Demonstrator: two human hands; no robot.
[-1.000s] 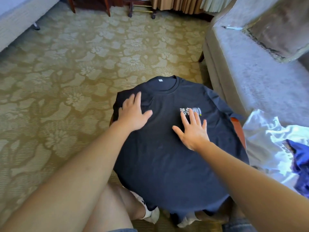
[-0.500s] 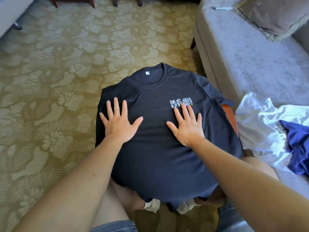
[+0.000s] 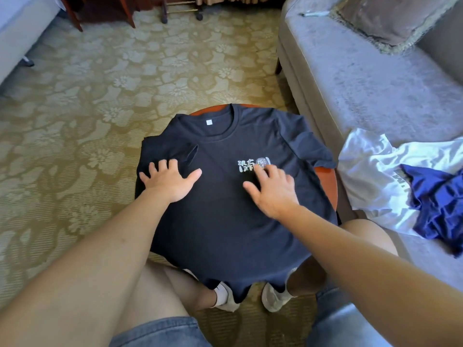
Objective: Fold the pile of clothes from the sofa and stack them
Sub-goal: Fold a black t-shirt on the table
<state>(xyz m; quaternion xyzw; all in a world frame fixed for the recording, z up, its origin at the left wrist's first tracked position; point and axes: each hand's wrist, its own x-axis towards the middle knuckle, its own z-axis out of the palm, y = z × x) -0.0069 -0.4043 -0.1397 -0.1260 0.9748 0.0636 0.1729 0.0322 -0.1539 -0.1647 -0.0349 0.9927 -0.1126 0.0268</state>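
Nearest the camera are the person's bare knees and the hems of blue denim shorts (image 3: 160,331), with two feet in pale grey-white shoes (image 3: 274,298) on the floor between them, partly under the hanging hem of the shirt.

Just beyond, a dark navy short-sleeved cotton T-shirt (image 3: 225,226) lies face up, spread over a small round reddish-brown wooden desk (image 3: 325,181), whose rim shows only at the right edge and at the far side behind the collar. The shirt's lower hem droops off the near edge, its collar points away from the person, and a small white label sits inside the neck. A white printed logo (image 3: 250,165) marks the chest on the right.

The left hand (image 3: 170,181) lies flat on the shirt's left side, fingers spread, its grip fully open and holding nothing; just beyond it the left sleeve is folded in over the body. The right hand (image 3: 273,190) rests palm down on the chest, fingertips touching the logo, grip likewise open and empty. It is slightly blurred.

To the right, on the seat of a grey velvety sofa (image 3: 363,91), lies a crumpled white garment (image 3: 375,176) with a bunched royal-blue garment (image 3: 441,204) on top of it. Farther along the sofa is a taupe fringed cushion (image 3: 390,16).

A gold floral-patterned carpet (image 3: 100,101) stretches away to dark wooden furniture legs (image 3: 127,11) at the far wall.
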